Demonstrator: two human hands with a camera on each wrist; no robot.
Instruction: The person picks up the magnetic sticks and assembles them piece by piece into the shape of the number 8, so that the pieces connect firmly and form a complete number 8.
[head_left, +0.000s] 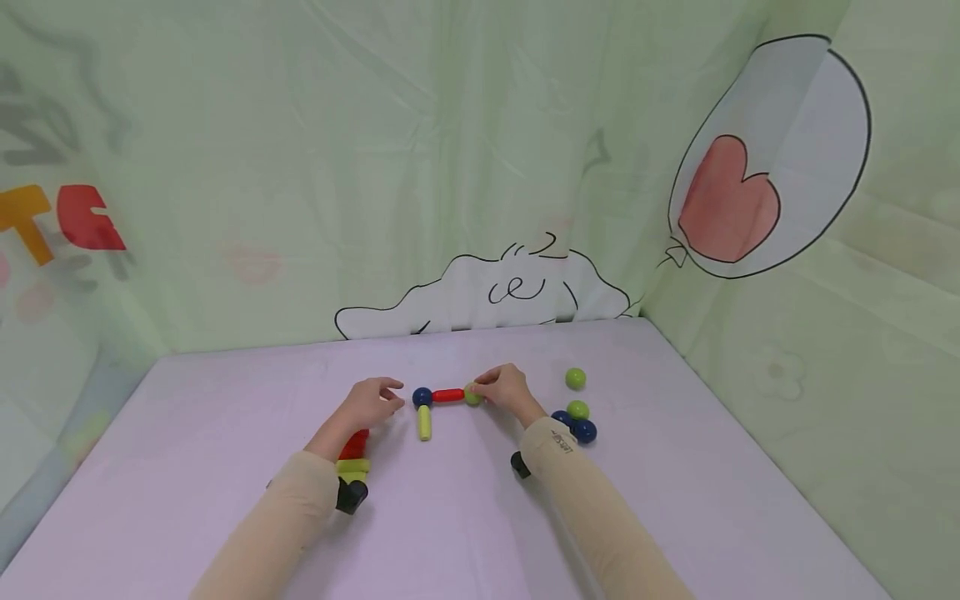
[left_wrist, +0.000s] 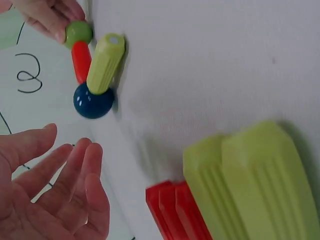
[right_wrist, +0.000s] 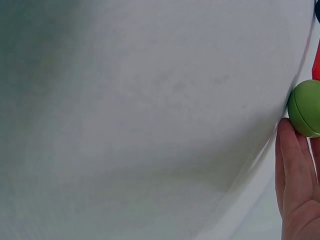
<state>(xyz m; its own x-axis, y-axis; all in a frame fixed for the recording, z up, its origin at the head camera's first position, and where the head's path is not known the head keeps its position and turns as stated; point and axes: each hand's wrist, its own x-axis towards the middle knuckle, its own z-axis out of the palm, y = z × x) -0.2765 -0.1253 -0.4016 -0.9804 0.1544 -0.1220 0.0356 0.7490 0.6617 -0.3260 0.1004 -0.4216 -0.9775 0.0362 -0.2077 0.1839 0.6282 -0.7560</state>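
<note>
On the table, a blue ball (head_left: 422,397), a red rod (head_left: 448,396) and a green ball (head_left: 472,394) are joined in a row. From the blue ball a yellow-green rod (head_left: 424,423) points toward the person. My right hand (head_left: 507,390) pinches the green ball at the row's right end; in the right wrist view its fingertips (right_wrist: 286,127) are against the ball's lower side. My left hand (head_left: 371,402) is just left of the blue ball, holding nothing. Its fingers are spread and relaxed in the left wrist view, apart from the blue ball (left_wrist: 93,100).
Beside my left wrist lie red rods (head_left: 353,445) and yellow-green rods (head_left: 352,468). Past my right forearm are blue balls (head_left: 584,431) and a green ball (head_left: 577,409), with another green ball (head_left: 575,378) farther back. A printed cloth wall (head_left: 300,208) rises behind the table.
</note>
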